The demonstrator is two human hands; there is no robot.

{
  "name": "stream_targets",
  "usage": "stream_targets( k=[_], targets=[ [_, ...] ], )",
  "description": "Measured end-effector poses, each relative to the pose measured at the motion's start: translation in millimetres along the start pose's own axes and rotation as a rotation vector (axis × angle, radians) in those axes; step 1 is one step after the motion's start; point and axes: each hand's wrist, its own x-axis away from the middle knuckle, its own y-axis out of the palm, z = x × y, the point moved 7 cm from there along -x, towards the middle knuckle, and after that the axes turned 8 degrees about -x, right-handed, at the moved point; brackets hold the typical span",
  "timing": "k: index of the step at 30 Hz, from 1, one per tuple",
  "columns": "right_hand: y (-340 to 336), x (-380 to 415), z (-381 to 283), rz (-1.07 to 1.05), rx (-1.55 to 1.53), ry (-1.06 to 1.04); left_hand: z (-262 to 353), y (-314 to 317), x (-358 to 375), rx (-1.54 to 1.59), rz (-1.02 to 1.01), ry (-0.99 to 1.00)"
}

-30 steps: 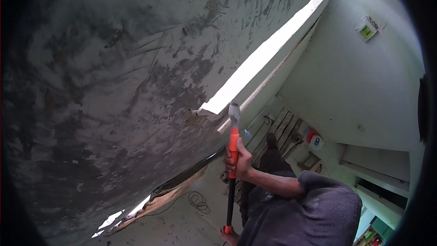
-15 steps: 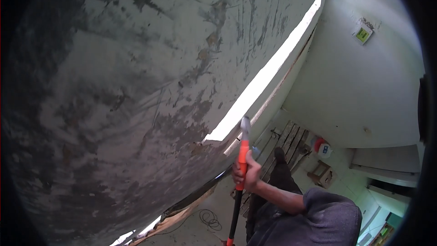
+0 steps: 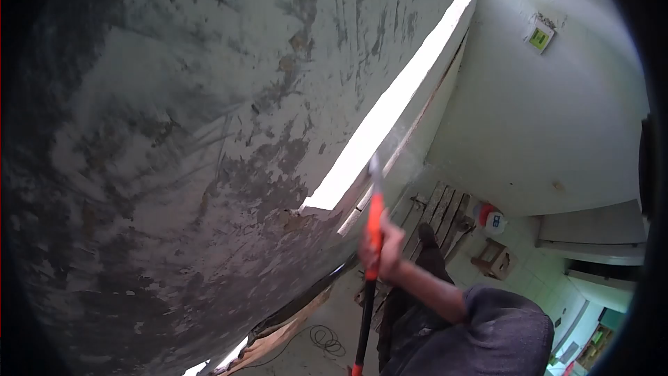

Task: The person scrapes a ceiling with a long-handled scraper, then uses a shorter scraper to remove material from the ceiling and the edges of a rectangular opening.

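Observation:
My right hand (image 3: 384, 249) is closed round the orange upper grip of a long tool (image 3: 366, 313) with a black shaft. The tool's grey metal head (image 3: 376, 174) is blurred and points up beside the lower part of a bright, long opening in a patchy grey wall (image 3: 271, 118). A broken pale edge (image 3: 390, 160) runs along the opening's right side, with faint haze near it. The shaft's lower end, orange again, reaches the bottom of the view. My left hand cannot be made out.
A slatted wooden platform (image 3: 442, 213) lies below, near my shoe (image 3: 427, 235). Beyond it are a red and white container (image 3: 495, 221) and a small wooden stool (image 3: 492, 259). A coiled cable (image 3: 327, 340) rests on the floor. A switch box (image 3: 540, 36) hangs on the right wall.
The tool's head has moved up a little, with my right hand still round its grip. The wall and opening have shifted slightly left in view. Haze now shows beside the opening.

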Motion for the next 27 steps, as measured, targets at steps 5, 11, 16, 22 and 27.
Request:
stream_targets(
  k=[5, 11, 16, 22, 27],
  targets=[
    [3.2, 7.3, 7.3, 0.004, 0.033, 0.101, 14.3, -21.8, 24.5, 0.132, -0.006, -0.008],
    [10.5, 16.3, 32.2, 0.056, 0.009, 0.019, 21.1, -32.1, 44.2, 0.277, -0.002, -0.033],
    [10.2, -6.4, -9.2, 0.048, 0.110, -0.177, 36.4, -12.7, 39.6, 0.075, 0.048, 0.078],
    [22.4, -0.5, -18.2, -0.046, 0.362, -0.336, 19.7, -14.7, 28.4, 0.270, 0.019, 0.042],
    [13.3, -12.6, -53.0, 0.051, 0.232, -0.319, 69.9, 8.3, 39.3, -0.136, 0.293, 0.421]
  ],
)
